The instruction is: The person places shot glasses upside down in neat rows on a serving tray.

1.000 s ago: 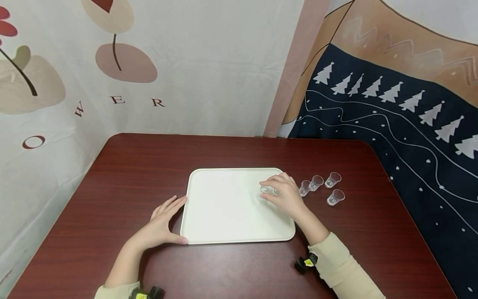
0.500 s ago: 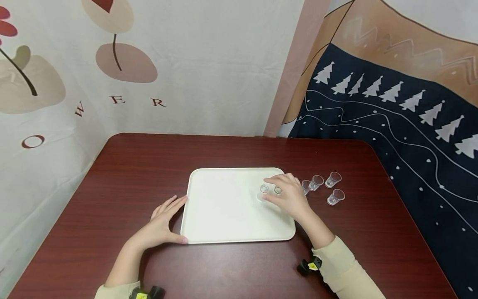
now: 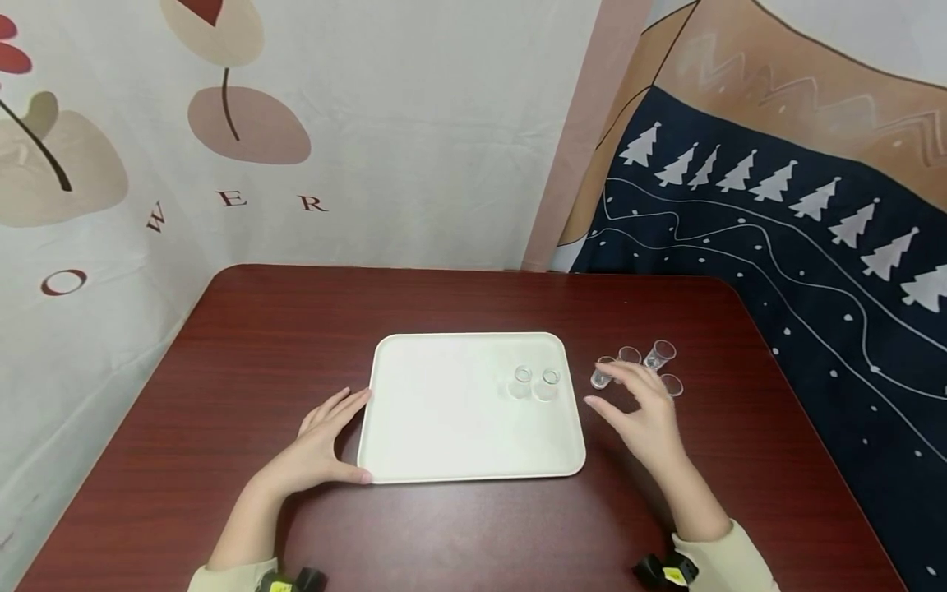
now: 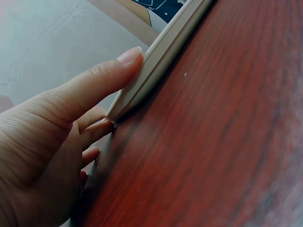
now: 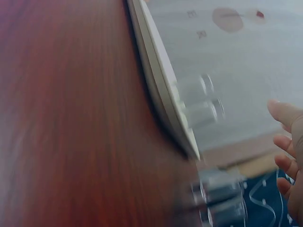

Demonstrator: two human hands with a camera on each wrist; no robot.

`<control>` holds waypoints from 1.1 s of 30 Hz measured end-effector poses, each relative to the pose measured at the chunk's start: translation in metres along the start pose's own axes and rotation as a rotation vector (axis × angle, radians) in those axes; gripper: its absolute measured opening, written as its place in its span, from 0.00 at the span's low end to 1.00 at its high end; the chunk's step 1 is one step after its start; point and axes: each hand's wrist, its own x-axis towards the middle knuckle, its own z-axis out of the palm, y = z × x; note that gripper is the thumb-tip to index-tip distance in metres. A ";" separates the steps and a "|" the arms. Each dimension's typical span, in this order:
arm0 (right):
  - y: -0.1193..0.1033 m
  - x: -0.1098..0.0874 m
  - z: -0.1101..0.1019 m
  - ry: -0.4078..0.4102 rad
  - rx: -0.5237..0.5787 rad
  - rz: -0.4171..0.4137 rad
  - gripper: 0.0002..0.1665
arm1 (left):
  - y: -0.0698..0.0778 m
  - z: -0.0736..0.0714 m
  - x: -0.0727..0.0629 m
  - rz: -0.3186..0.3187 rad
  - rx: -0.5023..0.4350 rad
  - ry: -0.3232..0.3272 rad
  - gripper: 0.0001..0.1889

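Note:
A white rectangular tray [image 3: 444,411] lies on the table. My left hand [image 3: 314,448] rests at its left side, fingers spread, the thumb [image 4: 130,56] touching the tray's edge. Towards the tray's right end stand two small clear glasses, one left [image 3: 521,383] and one right [image 3: 548,385], narrow ends up. Off the tray to the right, my right hand [image 3: 647,419] is held over the table with thumb and fingers apart and nothing between them. Its fingertips overlap the nearest loose shot glass [image 3: 601,378] in the head view. Other shot glasses are partly hidden behind this hand.
Beyond the right hand, another shot glass [image 3: 659,355] stands among the loose group. The dark red-brown table [image 3: 473,534] has rounded far corners. A pale printed cloth [image 3: 414,164] hangs behind it, and a navy cloth with white trees [image 3: 740,214] hangs at the right.
My right hand has let go of the glass on the tray and moved right to the loose glasses. Both glasses on the tray now show fully. The left hand has stayed put.

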 end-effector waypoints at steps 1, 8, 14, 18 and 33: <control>0.002 -0.002 -0.006 0.025 0.000 0.012 0.31 | 0.000 0.000 0.000 0.001 0.000 0.000 0.62; 0.020 -0.018 -0.040 0.164 -0.038 0.205 0.40 | 0.000 -0.001 -0.001 -0.002 0.001 0.005 0.62; 0.039 -0.027 -0.057 0.124 -0.121 0.359 0.43 | -0.001 -0.001 -0.001 -0.002 0.000 0.009 0.62; 0.052 -0.032 -0.059 0.062 -0.163 0.453 0.42 | -0.001 -0.001 -0.001 0.006 0.000 0.006 0.62; 0.074 -0.043 -0.051 -0.121 -0.234 0.526 0.26 | 0.000 -0.001 0.000 0.015 0.001 0.000 0.62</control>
